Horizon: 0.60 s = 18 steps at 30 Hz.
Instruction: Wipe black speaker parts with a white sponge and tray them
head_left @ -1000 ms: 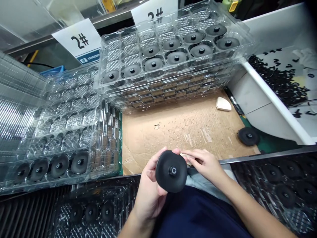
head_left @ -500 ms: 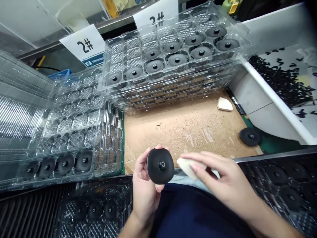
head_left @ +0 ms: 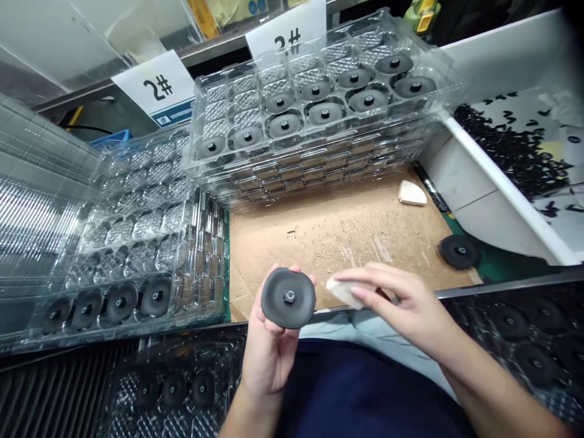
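Observation:
My left hand (head_left: 272, 353) grips a round black disc-shaped part (head_left: 296, 311) by its edge, its small raised centre post facing up towards me. Pinched between the thumb and fingers of my right hand (head_left: 401, 301) is a white sponge wedge (head_left: 343, 291), held just right of the disc and apart from it. A second white sponge wedge (head_left: 412, 193) lies on the cardboard sheet (head_left: 310, 243). Another black disc (head_left: 459, 251) rests by the right end of that sheet.
A stack of clear trays (head_left: 319, 161) holding several black discs stands at the back. More clear trays (head_left: 137, 228) are at the left. A white bin (head_left: 506, 194) with small black pieces stands right. Dark trays (head_left: 177, 359) with discs lie below the table edge.
The disc in my left hand has moved slightly left and up and tilted to face upward more. My right hand, still with the sponge, has shifted up a little.

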Tool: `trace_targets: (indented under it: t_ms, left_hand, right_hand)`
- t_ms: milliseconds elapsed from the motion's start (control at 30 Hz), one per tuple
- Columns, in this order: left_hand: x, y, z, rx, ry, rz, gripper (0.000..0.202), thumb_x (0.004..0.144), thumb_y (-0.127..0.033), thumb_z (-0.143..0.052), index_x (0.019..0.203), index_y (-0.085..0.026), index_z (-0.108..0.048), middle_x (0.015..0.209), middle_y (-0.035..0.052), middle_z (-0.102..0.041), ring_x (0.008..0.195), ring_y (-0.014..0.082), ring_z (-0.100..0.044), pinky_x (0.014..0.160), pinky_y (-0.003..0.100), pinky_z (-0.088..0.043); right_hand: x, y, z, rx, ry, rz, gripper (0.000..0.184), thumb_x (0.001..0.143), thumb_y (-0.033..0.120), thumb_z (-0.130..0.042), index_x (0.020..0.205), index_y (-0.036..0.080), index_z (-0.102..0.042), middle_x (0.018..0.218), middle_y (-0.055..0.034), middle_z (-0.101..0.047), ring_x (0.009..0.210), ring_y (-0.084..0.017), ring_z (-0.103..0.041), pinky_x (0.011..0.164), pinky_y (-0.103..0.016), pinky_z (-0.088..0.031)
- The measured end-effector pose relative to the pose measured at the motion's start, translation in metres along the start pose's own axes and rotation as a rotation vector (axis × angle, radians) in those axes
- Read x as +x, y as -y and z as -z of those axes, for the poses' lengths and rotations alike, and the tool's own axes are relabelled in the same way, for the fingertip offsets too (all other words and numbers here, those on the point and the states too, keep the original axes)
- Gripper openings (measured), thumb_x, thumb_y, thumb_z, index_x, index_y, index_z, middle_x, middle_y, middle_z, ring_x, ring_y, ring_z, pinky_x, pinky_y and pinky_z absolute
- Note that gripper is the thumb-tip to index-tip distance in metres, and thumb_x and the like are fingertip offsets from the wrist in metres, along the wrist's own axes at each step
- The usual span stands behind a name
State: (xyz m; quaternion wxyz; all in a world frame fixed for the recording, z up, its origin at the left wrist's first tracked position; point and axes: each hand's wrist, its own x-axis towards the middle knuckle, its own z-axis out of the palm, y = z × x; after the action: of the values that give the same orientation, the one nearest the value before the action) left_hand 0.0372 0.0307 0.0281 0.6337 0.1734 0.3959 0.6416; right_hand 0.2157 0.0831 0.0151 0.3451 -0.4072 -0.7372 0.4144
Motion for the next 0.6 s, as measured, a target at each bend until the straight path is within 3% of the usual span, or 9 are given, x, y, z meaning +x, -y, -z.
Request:
trace_targets:
  t_ms: [100, 200, 267, 333, 433, 500, 600]
  left_hand:
    - [0.002, -0.001, 0.001, -0.043, 0.026, 0.093, 0.051, 0.057, -0.037, -0.08, 0.105, -0.03, -0.065, 0.11, -0.0005, -0.069, 0.099, 0.0208, -0.066, 0.087, 0.025, -0.053]
    - [0.003, 0.0, -0.004, -0.058, 0.063, 0.131, 0.049, 0.059, -0.034, -0.079, 0.106, -0.03, -0.065, 0.111, -0.0011, -0.068, 0.099, 0.0201, -0.066, 0.087, 0.025, -0.053]
    - [0.002, 0.001, -0.008, -0.047, 0.087, 0.133, 0.047, 0.063, -0.03, -0.078, 0.107, -0.031, -0.064, 0.112, -0.001, -0.068, 0.1, 0.0199, -0.066, 0.087, 0.025, -0.052]
    - [0.001, 0.004, -0.011, -0.031, 0.089, 0.127, 0.046, 0.066, -0.028, -0.077, 0.11, -0.031, -0.063, 0.114, -0.0001, -0.068, 0.102, 0.02, -0.065, 0.087, 0.024, -0.052]
    - [-0.002, 0.006, -0.012, 0.012, 0.035, 0.124, 0.052, 0.067, -0.032, -0.075, 0.116, -0.029, -0.059, 0.118, 0.003, -0.066, 0.107, 0.0193, -0.062, 0.09, 0.023, -0.05]
    - [-0.002, 0.006, -0.01, 0.055, -0.013, 0.143, 0.053, 0.068, -0.035, -0.075, 0.118, -0.027, -0.058, 0.117, 0.0047, -0.065, 0.106, 0.0205, -0.061, 0.092, 0.027, -0.05]
    - [0.001, 0.005, -0.009, 0.106, -0.063, 0.127, 0.054, 0.064, -0.027, -0.078, 0.114, -0.029, -0.059, 0.113, 0.0028, -0.066, 0.1, 0.0226, -0.064, 0.089, 0.033, -0.052]
  right_hand:
    - [-0.011, -0.049, -0.013, -0.037, -0.05, -0.172, 0.024, 0.087, 0.029, -0.05, 0.102, 0.024, -0.069, 0.088, -0.0033, -0.07, 0.079, -0.018, -0.064, 0.069, -0.03, -0.048]
    - [-0.013, -0.062, -0.016, -0.062, -0.031, -0.196, 0.023, 0.085, 0.028, -0.051, 0.097, 0.023, -0.07, 0.085, -0.003, -0.071, 0.076, -0.019, -0.064, 0.067, -0.031, -0.049]
    - [-0.008, -0.043, -0.009, -0.048, -0.087, -0.192, 0.024, 0.088, 0.028, -0.049, 0.103, 0.024, -0.067, 0.096, -0.0028, -0.07, 0.082, -0.018, -0.064, 0.067, -0.029, -0.048]
    - [0.0, -0.008, -0.002, -0.013, -0.211, -0.117, 0.024, 0.09, 0.027, -0.048, 0.109, 0.025, -0.063, 0.107, -0.0016, -0.067, 0.089, -0.015, -0.062, 0.069, -0.026, -0.047]
    - [0.008, 0.043, -0.001, 0.007, -0.294, 0.211, 0.024, 0.09, 0.018, -0.048, 0.111, 0.019, -0.059, 0.101, -0.0025, -0.067, 0.087, -0.014, -0.059, 0.075, -0.027, -0.044]
    - [0.01, 0.061, -0.005, -0.025, -0.191, 0.38, 0.024, 0.089, 0.013, -0.045, 0.108, 0.012, -0.059, 0.09, -0.0045, -0.067, 0.078, -0.014, -0.057, 0.073, -0.029, -0.042]
    - [0.014, 0.066, -0.01, -0.046, 0.059, 0.359, 0.022, 0.089, 0.011, -0.043, 0.1, 0.012, -0.062, 0.082, -0.003, -0.066, 0.071, -0.014, -0.055, 0.067, -0.029, -0.039]
